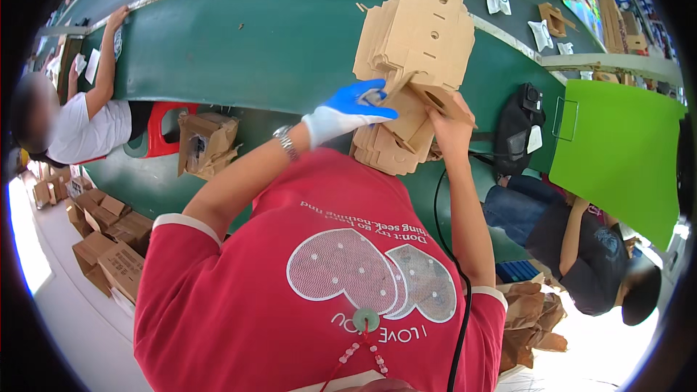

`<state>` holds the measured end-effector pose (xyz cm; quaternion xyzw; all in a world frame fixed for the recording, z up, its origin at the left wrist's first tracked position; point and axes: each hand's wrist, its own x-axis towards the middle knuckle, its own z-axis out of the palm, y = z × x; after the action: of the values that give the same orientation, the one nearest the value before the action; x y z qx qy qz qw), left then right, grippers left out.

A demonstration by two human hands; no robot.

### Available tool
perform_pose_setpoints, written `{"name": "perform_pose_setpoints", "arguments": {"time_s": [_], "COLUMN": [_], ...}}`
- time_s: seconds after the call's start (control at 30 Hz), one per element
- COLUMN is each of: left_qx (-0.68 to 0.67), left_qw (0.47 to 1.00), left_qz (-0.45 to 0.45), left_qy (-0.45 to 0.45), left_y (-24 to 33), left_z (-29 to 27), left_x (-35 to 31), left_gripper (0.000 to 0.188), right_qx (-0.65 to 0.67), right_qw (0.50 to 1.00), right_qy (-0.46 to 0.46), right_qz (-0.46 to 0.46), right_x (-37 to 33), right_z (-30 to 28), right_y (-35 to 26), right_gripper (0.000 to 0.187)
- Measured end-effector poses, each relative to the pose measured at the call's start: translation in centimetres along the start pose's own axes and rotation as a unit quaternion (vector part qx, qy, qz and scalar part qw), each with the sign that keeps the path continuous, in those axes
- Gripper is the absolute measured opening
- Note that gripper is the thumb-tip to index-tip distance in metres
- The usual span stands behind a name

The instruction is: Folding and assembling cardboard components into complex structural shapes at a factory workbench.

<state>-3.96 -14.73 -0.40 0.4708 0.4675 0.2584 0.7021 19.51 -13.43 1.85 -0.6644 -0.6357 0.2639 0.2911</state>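
Right hand (pixel 454 123) in a pinch on a cardboard box (pixel 412 128), gloved left hand (pixel 354 104) loosely spread alongside, contact unclear.

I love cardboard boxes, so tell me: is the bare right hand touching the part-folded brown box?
Touching. The head view shows the right hand holding the part-folded box by its side flap, with no gap showing.

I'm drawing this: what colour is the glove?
The glove is blue and white; see the head view.
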Motion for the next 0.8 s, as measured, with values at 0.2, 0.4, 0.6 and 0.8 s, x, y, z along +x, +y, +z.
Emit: {"name": "perform_pose_setpoints", "arguments": {"time_s": [0.2, 0.4, 0.6, 0.8], "left_qx": [-0.233, -0.239, -0.160, -0.117], "left_qw": [0.965, 0.945, 0.960, 0.978], "left_qz": [-0.045, -0.016, 0.012, -0.037], "left_qy": [0.111, 0.222, 0.231, 0.170], "left_y": [1.5, 6.8, 8.0, -1.3], "left_z": [-5.3, -13.5, -14.5, -5.4], "left_x": [3.7, 17.8, 23.4, 8.6], "left_gripper": [0.049, 0.060, 0.065, 0.050], "right_qx": [0.212, 0.179, 0.006, 0.080], "right_qw": [0.976, 0.968, 0.979, 0.968], "right_qy": [0.028, 0.109, 0.079, 0.042], "right_qz": [0.051, 0.135, 0.188, 0.233], "right_x": [2.2, -4.3, -10.7, -11.0], "right_z": [0.2, -0.6, 2.6, 3.4], "right_y": [-2.4, 0.1, 3.7, 3.0], "right_gripper": [0.072, 0.065, 0.077, 0.069]}}
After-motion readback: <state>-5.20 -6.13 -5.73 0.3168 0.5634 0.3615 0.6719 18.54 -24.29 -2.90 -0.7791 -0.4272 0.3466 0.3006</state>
